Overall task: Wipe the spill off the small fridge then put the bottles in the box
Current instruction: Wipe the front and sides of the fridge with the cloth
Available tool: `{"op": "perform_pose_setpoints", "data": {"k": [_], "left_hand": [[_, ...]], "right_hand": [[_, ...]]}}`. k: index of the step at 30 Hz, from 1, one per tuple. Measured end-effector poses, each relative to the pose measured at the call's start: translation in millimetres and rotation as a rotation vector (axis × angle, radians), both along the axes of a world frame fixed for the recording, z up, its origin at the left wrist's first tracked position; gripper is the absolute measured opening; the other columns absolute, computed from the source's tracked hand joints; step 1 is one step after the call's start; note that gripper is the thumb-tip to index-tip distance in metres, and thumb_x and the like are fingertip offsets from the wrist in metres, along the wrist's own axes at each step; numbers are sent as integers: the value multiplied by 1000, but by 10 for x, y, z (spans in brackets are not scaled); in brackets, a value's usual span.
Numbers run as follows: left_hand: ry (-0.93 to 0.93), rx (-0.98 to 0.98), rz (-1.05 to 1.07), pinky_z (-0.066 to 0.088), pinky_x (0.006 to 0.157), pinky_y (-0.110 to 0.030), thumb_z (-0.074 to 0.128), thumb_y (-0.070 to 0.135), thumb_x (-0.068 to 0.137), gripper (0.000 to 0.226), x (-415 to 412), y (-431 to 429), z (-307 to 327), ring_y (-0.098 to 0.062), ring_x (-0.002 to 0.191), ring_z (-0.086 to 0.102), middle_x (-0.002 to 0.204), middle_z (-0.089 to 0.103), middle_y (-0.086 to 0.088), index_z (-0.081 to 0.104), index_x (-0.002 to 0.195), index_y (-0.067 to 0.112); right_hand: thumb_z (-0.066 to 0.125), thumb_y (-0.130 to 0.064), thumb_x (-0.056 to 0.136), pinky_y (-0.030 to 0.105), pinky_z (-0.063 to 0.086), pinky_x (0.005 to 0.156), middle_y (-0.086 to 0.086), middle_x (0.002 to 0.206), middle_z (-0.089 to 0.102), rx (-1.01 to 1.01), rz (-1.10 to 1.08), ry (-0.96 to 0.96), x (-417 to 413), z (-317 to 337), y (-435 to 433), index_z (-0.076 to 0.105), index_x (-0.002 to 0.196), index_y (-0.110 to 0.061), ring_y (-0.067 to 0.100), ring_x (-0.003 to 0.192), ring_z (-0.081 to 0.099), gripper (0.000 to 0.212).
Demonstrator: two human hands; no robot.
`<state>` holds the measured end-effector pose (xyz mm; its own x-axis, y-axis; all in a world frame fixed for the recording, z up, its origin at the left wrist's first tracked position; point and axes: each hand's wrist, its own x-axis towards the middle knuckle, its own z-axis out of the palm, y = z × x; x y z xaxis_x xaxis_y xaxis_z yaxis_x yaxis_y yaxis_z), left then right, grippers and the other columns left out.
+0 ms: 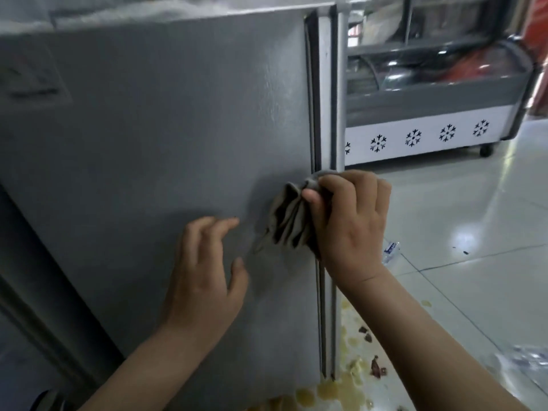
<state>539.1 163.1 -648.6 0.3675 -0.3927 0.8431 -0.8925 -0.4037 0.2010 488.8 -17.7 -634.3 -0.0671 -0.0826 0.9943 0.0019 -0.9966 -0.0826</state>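
The small grey fridge (148,129) fills the left and middle of the head view, its door edge with a dark seal running down the right side. My right hand (353,226) is shut on a crumpled grey cloth (289,219) and presses it against the door near that edge. My left hand (204,277) hovers open beside the cloth, fingertips near or on the door. A plastic bottle (390,251) lies on the floor just behind my right wrist, mostly hidden. No box shows.
Yellowish spill with dark bits (355,369) spreads over the tiled floor at the fridge's foot. A chest freezer with snowflake marks (421,134) stands behind on the right. Clear plastic wrap or bottles (527,366) lie at the right edge.
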Motion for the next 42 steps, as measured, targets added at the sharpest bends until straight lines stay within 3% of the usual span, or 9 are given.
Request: {"op": "perform_pose_setpoints", "data": {"k": [6, 14, 19, 23, 25, 30, 35, 39, 42], "left_hand": [[-184, -86, -26, 41, 89, -42, 44, 20, 76, 41, -16, -210, 1074, -30, 101, 47, 112, 38, -5, 41, 117, 15], [-304, -85, 57, 37, 84, -34, 41, 22, 70, 40, 18, -542, 1893, -27, 97, 42, 108, 47, -15, 41, 110, 17], [-311, -94, 164, 45, 70, -40, 55, 15, 67, 36, 210, -691, 1755, -22, 86, 36, 97, 49, -12, 44, 101, 16], [-356, -63, 279, 28, 71, -34, 74, 6, 57, 46, 256, -710, 1586, -22, 80, 34, 85, 55, -13, 50, 96, 12], [-354, -55, 283, 25, 71, -33, 71, 10, 61, 43, 243, -734, 1535, -24, 82, 35, 88, 55, -12, 50, 98, 13], [-359, -41, 297, 26, 71, -36, 59, 20, 65, 37, 240, -775, 1422, -24, 85, 37, 92, 57, -9, 44, 99, 20], [-353, -47, 283, 27, 72, -35, 59, 18, 65, 35, 234, -777, 1272, -23, 85, 38, 90, 58, -6, 45, 97, 22], [-337, -31, 311, 27, 72, -36, 50, 20, 66, 33, 214, -794, 1225, -24, 84, 39, 90, 58, -7, 49, 98, 20], [-322, -18, 323, 26, 71, -37, 51, 20, 65, 34, 198, -811, 1229, -24, 84, 38, 90, 58, -7, 48, 99, 21]], "right_hand": [[39, -36, 99, 35, 35, 74, 8, 93, 51, 35, 17, -98, -7, 975, -88, 46, 97, -16, 25, 80, 39, 21], [50, -30, 93, 37, 33, 73, 17, 84, 54, 118, -3, -142, 143, 1912, -212, 58, 85, -4, 25, 80, 36, 28], [50, -30, 93, 38, 40, 68, 16, 84, 54, 167, -106, -77, 361, 1798, -231, 62, 85, -7, 26, 78, 38, 27], [70, -11, 82, 35, 38, 63, 11, 88, 53, 118, -235, -88, 423, 1684, -230, 66, 84, -12, 26, 75, 39, 4], [68, -12, 84, 35, 37, 64, 7, 100, 43, 89, -219, -91, 439, 1590, -253, 66, 83, -11, 25, 79, 38, 3], [52, -45, 90, 38, 39, 75, 10, 109, 38, 36, -124, -76, 404, 1368, -256, 58, 96, -8, 29, 88, 43, 38], [51, -34, 92, 39, 42, 79, 19, 104, 52, 112, -43, -18, 389, 966, -253, 43, 97, -12, 28, 94, 42, 23], [34, -37, 99, 36, 47, 78, 7, 111, 35, 131, 36, 93, 291, 659, -250, 44, 104, -13, 27, 95, 41, 26], [45, -28, 93, 27, 43, 81, -9, 113, 35, 188, 106, 133, 265, 799, -247, 46, 99, -19, 14, 98, 42, 11]]}}
